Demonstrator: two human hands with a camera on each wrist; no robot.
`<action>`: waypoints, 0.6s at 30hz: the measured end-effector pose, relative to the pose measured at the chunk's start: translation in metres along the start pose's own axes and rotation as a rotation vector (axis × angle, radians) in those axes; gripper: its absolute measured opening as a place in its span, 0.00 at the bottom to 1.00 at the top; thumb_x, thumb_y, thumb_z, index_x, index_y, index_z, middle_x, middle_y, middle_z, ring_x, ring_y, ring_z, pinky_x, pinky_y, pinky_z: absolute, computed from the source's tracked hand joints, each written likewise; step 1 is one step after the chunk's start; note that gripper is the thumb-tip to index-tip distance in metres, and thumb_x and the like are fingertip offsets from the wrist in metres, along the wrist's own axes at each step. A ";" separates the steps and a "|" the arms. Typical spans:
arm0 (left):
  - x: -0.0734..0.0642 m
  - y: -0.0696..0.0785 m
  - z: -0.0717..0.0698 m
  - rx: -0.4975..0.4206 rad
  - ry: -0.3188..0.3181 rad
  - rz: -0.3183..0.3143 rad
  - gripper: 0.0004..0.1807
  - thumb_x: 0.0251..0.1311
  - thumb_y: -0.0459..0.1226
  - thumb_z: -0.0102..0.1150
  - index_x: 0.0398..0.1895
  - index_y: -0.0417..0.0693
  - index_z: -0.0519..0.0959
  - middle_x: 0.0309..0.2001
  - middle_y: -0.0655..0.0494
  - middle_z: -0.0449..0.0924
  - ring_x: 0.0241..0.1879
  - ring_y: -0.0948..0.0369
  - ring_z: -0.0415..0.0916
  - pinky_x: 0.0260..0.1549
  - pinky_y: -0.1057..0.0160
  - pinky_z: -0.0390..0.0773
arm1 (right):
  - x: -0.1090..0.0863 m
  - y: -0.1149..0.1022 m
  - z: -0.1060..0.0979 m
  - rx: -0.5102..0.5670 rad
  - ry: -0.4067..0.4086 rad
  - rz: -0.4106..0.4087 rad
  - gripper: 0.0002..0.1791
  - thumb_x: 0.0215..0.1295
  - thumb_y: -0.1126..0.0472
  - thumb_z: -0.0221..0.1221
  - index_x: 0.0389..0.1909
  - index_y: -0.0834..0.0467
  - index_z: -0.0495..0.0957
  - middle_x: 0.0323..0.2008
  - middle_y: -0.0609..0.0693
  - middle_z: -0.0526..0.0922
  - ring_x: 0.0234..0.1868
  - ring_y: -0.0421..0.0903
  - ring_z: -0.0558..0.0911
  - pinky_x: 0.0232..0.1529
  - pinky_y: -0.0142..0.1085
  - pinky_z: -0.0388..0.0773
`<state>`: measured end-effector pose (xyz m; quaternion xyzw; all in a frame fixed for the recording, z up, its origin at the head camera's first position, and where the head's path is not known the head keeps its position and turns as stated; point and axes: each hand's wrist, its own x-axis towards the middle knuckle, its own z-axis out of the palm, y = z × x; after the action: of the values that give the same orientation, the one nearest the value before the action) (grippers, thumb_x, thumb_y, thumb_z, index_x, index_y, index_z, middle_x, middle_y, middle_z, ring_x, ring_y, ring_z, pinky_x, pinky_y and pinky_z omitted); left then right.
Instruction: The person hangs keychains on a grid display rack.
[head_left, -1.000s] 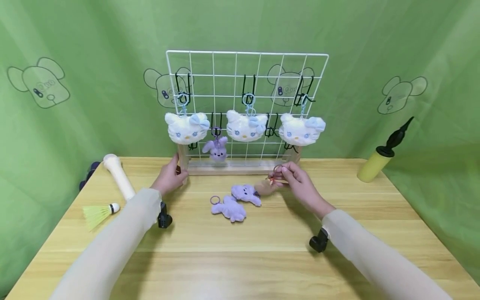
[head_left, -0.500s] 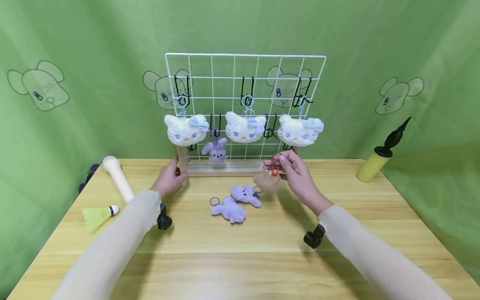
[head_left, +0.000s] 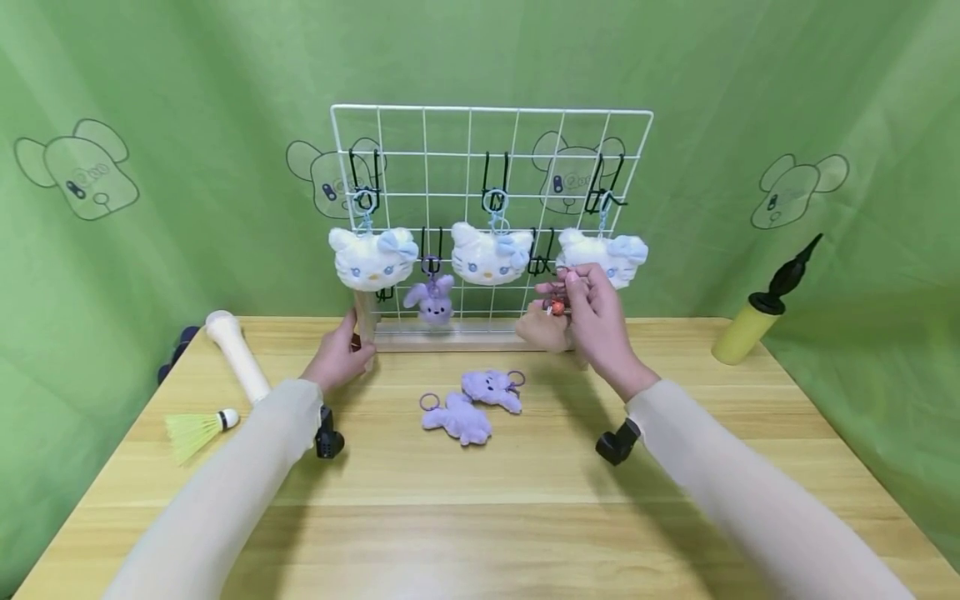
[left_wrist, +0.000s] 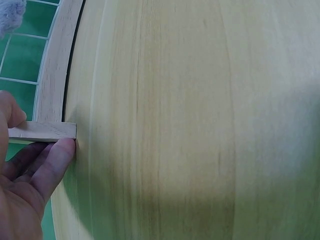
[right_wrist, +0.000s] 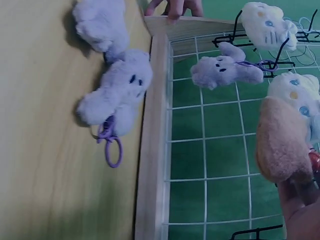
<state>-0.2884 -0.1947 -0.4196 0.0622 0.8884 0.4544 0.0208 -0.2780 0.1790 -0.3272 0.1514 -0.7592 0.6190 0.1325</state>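
My right hand (head_left: 583, 302) pinches the ring of a tan plush keychain (head_left: 542, 327), which hangs in front of the white wire grid rack (head_left: 637, 171) near its lower right; the same tan plush (right_wrist: 283, 141) shows in the right wrist view. My left hand (head_left: 339, 354) grips the rack's left wooden foot (left_wrist: 44, 131). Three white cat plushes (head_left: 491, 252) and one purple bunny (head_left: 433, 298) hang on black hooks. Two more purple plush keychains (head_left: 472, 403) lie on the table (head_left: 480, 517) in front of the rack.
A cream bat handle (head_left: 236, 354) and a yellow-green shuttlecock (head_left: 195, 428) lie at the left. A yellow pump with a black nozzle (head_left: 765, 308) stands at the far right. Green cloth surrounds the table.
My right hand has lifted the tan plush keychain from the table up toward the rack's lower right hooks. The left hand has stayed on the foot.
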 end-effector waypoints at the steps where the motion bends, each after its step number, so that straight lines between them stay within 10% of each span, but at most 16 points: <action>1: 0.000 0.000 0.000 -0.001 -0.001 0.000 0.44 0.72 0.31 0.53 0.85 0.38 0.42 0.63 0.23 0.74 0.50 0.41 0.83 0.40 0.59 0.91 | 0.002 -0.001 0.001 -0.006 0.004 0.002 0.17 0.86 0.60 0.40 0.57 0.71 0.67 0.51 0.68 0.86 0.46 0.36 0.88 0.45 0.24 0.86; 18: -0.001 0.001 0.000 0.007 0.002 -0.002 0.44 0.73 0.31 0.53 0.85 0.38 0.41 0.62 0.23 0.74 0.50 0.41 0.83 0.41 0.59 0.91 | 0.009 0.009 0.006 -0.176 0.009 0.065 0.19 0.85 0.60 0.43 0.60 0.73 0.69 0.54 0.71 0.84 0.50 0.50 0.87 0.44 0.24 0.88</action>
<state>-0.2874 -0.1941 -0.4183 0.0612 0.8901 0.4511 0.0203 -0.2901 0.1745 -0.3328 0.1119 -0.8146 0.5543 0.1286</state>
